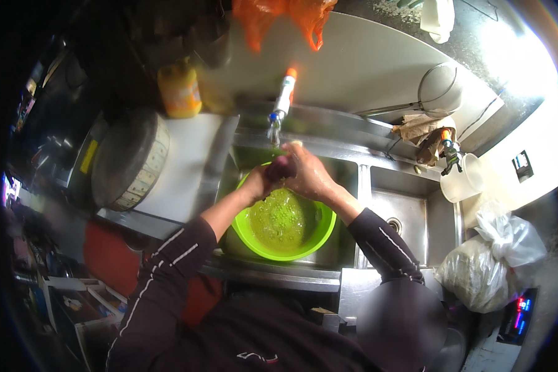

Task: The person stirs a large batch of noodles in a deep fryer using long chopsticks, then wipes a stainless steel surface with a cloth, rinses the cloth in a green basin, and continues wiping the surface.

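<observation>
Under the running tap (275, 123), both hands hold a dark purple, roundish item (281, 168), perhaps a vegetable; its kind cannot be told. My left hand (256, 182) grips it from the left and below. Wet and with fingers curled over the item's right side, my right hand (307, 174) meets the left. A small pale thing shows near the right fingertips, too small to name. Below the hands a bright green plastic basin (283, 256) holds bubbly water and stands in the left bay of a steel sink (346, 223).
A second sink bay (400, 214) with a drain lies to the right. Beside it are a translucent tub (462, 179), a second tap (450, 151) and a knotted plastic bag (479, 269). At left stand a large round drum-like object (130, 162) and a yellow jug (180, 93). A wire strainer (439, 90) leans behind.
</observation>
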{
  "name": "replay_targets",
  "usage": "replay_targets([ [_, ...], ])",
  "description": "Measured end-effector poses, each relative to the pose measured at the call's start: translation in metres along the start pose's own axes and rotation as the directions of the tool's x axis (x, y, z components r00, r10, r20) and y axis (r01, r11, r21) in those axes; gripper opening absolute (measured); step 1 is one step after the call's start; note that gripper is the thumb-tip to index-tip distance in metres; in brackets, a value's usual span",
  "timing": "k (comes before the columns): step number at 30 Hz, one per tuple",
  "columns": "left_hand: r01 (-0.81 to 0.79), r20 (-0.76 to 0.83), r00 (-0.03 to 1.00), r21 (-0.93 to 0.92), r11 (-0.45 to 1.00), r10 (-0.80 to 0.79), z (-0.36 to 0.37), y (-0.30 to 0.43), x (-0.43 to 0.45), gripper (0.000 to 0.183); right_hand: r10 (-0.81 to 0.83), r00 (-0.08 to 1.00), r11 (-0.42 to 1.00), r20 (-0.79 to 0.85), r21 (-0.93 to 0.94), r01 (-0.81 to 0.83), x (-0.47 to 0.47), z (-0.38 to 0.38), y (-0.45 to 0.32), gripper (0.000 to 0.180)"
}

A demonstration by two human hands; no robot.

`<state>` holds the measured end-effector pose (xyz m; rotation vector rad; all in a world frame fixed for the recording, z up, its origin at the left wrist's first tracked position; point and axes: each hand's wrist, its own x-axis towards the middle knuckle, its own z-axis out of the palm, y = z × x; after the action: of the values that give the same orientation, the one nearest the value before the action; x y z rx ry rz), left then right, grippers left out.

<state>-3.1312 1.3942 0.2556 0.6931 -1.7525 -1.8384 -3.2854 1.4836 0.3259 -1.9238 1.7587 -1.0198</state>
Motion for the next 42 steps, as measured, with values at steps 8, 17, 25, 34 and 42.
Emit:
replay_targets([
  [8, 0.508, 0.324, 0.817, -0.012, 0.862, -0.477, -0.006, 0.041, -0.002, 0.023, -0.642, 0.759, 0.533, 0.108, -0.649, 0.543, -0.004, -0.005, 0.015, 0.04],
  [17, -0.128, 0.144, 0.959, 0.988, 0.08, -0.245, 0.012, 0.039, -0.002, 0.018, -0.003, 0.971, 0.941, 0.24, -0.327, 0.084, -0.007, 0.042, 0.046, 0.014],
  [25, 0.099, -0.055, 0.995, 0.757, 0.646, -0.088, 0.029, 0.012, -0.033, 0.017, 0.224, 0.936, 0.913, 0.271, 0.277, -0.299, -0.031, 0.052, 0.058, 0.049],
  [34, 0.372, -0.009, 0.909, 0.467, 0.802, -0.417, 0.037, 0.015, -0.041, 0.025, -0.621, 0.772, 0.635, 0.136, -0.49, 0.597, -0.047, 0.037, 0.04, 0.037],
  [42, 0.101, -0.009, 0.981, 0.881, 0.463, -0.196, 0.023, 0.022, -0.058, 0.021, -0.123, 0.981, 0.965, 0.15, 0.25, 0.083, -0.042, 0.093, 0.097, 0.01],
])
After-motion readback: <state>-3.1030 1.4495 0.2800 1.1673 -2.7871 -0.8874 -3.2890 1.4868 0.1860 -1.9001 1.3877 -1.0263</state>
